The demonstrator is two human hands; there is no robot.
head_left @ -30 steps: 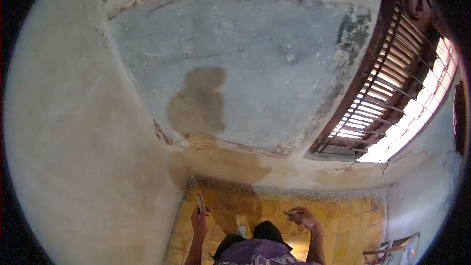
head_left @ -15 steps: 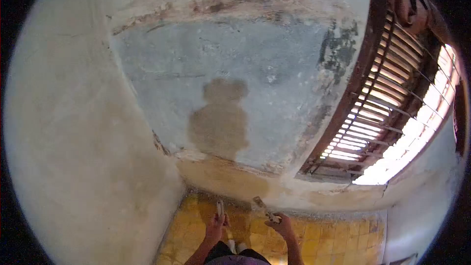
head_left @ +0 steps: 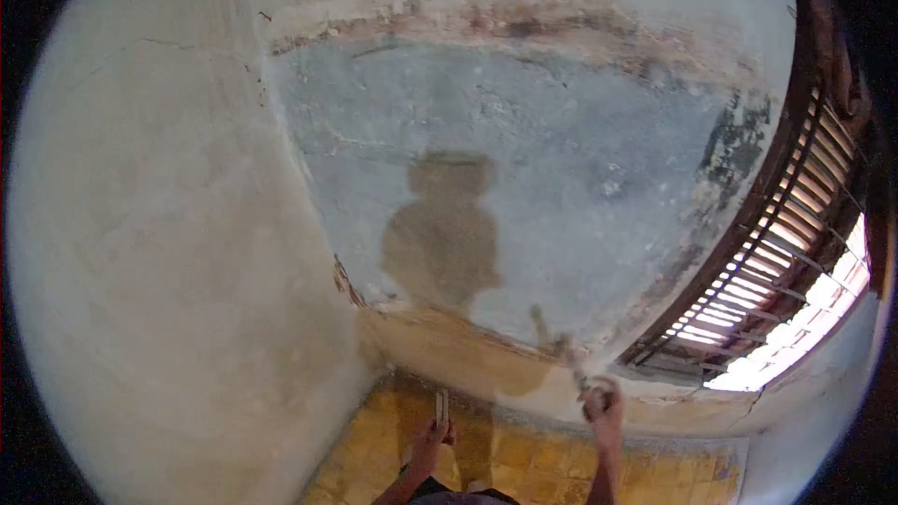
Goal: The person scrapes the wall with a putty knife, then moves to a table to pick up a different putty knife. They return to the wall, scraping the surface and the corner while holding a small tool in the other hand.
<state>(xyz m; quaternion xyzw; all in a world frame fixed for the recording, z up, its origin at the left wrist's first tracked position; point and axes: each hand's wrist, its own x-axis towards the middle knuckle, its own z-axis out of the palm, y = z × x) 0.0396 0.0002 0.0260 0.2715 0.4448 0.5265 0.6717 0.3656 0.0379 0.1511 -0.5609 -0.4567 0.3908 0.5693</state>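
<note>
In the head view my right hand is raised, its fingers wrapped around the handle of a scraper. The scraper's blade end points up and left, near the lower edge of the grey-blue wall patch; motion blur hides whether it touches. A shadow of the tool falls on the wall just beyond it. Lower down, my left hand is closed on a narrow, pale, flat tool seen nearly edge-on, whose exact kind I cannot make out. It is held upright, above the yellow tiled floor.
A barred, slatted window lets in bright light on the right. A plain wall meets the patched wall in a corner on the left. Rough, flaking brown plaster borders the patch above. Yellow tiles cover the floor below.
My right hand has risen and moved right with the scraper, bringing it up toward the wall. My left hand keeps its tool low. The view has turned, shifting the window farther right.
</note>
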